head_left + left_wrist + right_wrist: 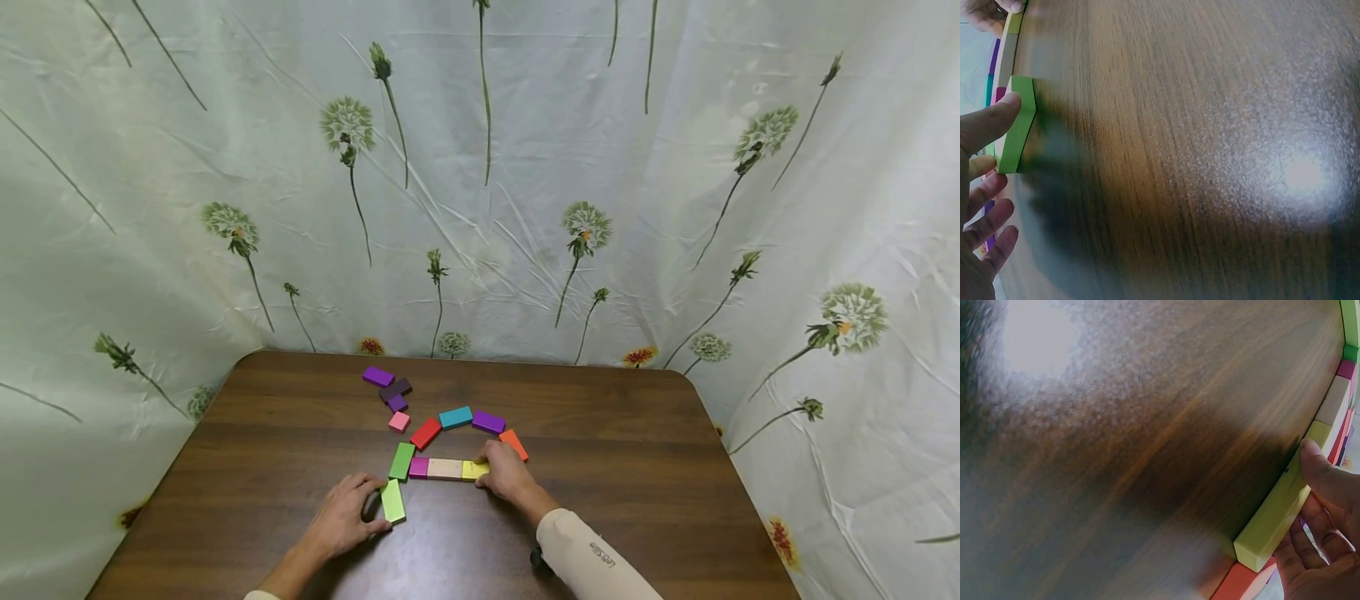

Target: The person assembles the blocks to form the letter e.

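The yellow block point(470, 471) lies on the wooden table point(637, 500), pinched by the right hand point(507, 473) between thumb and fingers. Toward nine o'clock, the beige block point(446, 469) and magenta block point(418, 467) continue its row. Between eight and nine, the left hand point(341, 515) pinches the lime block point(393, 502), at the six o'clock end of the green block point(402, 461). From ten to two o'clock arc the red block point(425, 433), teal block point(455, 417), purple block point(489, 422) and orange block point(514, 445). The step seems to be aligning blocks; the next move likely calls for gentle nudging, then clean release. No container shows.
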### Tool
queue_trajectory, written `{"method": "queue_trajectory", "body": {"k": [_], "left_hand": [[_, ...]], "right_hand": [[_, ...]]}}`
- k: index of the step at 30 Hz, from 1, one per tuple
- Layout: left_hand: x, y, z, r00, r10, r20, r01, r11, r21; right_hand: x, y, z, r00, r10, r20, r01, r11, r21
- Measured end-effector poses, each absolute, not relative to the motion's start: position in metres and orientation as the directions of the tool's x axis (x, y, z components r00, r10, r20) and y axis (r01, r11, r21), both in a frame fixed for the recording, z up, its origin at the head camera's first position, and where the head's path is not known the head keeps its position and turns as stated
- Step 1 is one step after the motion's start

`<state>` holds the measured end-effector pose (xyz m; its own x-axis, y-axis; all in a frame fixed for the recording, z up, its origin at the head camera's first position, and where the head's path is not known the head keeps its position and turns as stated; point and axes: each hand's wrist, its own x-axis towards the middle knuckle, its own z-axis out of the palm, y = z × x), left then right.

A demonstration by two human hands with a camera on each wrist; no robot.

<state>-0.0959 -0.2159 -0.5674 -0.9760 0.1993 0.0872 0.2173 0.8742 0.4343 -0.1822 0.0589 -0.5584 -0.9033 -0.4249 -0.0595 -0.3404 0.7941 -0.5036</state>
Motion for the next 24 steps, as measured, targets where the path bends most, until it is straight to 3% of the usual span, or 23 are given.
{"method": "queue_trajectory", "body": {"k": [24], "left_hand": [[-0.0980,-0.2193,-0.5665,-0.969,0.231,0.084,0.244,0.871,0.426]], "right_hand": [[-0.1815,0.0592,-0.5586,-0.902,-0.429,-0.046,-0.349,0.788,-0.507]]}}
